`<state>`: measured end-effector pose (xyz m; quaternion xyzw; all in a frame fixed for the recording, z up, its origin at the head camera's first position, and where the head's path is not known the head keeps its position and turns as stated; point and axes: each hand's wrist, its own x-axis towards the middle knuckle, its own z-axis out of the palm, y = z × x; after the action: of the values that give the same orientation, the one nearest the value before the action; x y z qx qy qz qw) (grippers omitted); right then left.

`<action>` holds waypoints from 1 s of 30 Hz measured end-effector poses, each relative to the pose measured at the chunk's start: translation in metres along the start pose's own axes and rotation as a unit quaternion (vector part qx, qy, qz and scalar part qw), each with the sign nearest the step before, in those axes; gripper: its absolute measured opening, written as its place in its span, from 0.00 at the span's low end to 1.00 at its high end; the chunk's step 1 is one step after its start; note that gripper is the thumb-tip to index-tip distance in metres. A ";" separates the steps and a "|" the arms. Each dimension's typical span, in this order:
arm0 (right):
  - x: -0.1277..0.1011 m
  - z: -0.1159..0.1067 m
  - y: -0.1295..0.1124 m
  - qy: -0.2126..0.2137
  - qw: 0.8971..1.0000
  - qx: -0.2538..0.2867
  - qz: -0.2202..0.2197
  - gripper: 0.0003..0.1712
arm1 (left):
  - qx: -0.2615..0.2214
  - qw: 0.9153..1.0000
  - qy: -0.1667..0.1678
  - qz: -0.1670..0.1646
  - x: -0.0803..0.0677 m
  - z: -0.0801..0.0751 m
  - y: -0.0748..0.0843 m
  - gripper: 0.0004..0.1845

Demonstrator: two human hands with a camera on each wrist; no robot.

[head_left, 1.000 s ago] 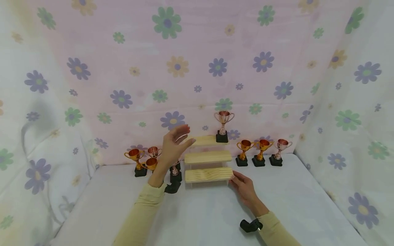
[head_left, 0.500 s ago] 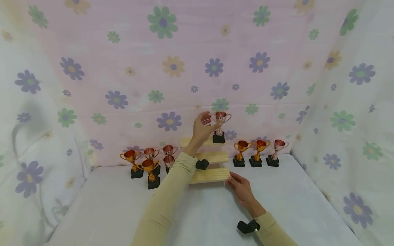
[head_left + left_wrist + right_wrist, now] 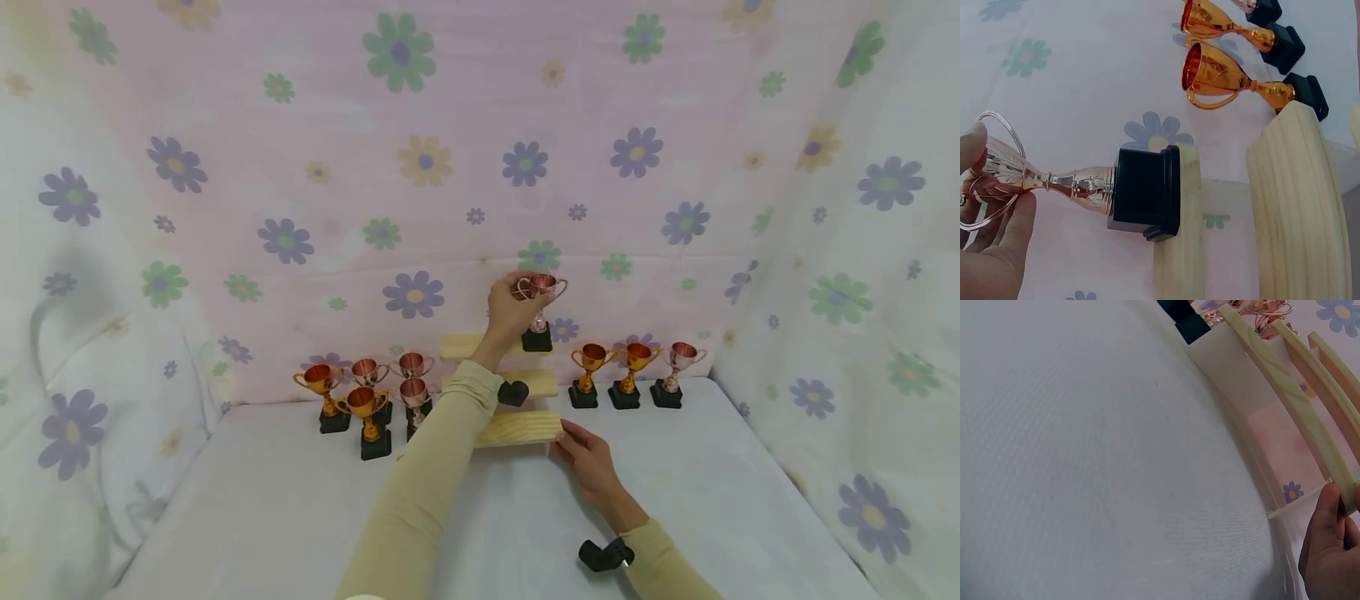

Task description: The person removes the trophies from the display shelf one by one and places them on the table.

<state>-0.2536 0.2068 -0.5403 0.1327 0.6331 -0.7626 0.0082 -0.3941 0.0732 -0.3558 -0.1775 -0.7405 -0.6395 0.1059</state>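
Observation:
A rose-gold trophy (image 3: 537,337) with a black base stands at the right end of the top step of a three-step wooden display stand (image 3: 519,428). My left hand (image 3: 510,312) pinches its cup between thumb and fingers; in the left wrist view the trophy's base (image 3: 1144,190) rests on the wooden step (image 3: 1179,269). My right hand (image 3: 592,468) grips the right end of the lowest step, its thumb and fingers at the plank's end (image 3: 1338,469) in the right wrist view. My left forearm hides part of the stand's left side.
Left of the stand, several gold and rose-gold trophies (image 3: 365,403) stand grouped on the white table (image 3: 285,508). To its right are two gold trophies (image 3: 592,358) and a rose-gold one (image 3: 682,357) in a row. A flowered cloth (image 3: 315,200) hangs behind.
My left hand has moved right and up from beside the left trophies to the trophy on the top step, and its fingers have closed on the cup. The right hand keeps its place.

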 end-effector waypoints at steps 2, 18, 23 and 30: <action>-0.001 0.000 0.000 -0.003 1.000 0.001 -0.001 0.25 | -0.004 1.000 -0.002 0.009 -0.003 -0.002 0.001 0.23; -0.001 0.000 -0.004 0.002 1.000 0.007 0.008 0.26 | -0.051 0.997 -0.027 0.042 -0.089 -0.038 0.002 0.24; 0.000 0.000 -0.004 0.011 1.000 0.005 0.003 0.25 | -0.033 0.998 -0.014 0.053 -0.107 -0.080 0.008 0.24; 0.000 0.000 -0.001 0.008 1.000 0.010 -0.006 0.25 | 0.008 0.998 0.004 0.064 -0.128 -0.146 0.023 0.25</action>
<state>-0.2536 0.2070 -0.5392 0.1347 0.6264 -0.7677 -0.0027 -0.2779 -0.0844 -0.3607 -0.2215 -0.7325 -0.6257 0.1513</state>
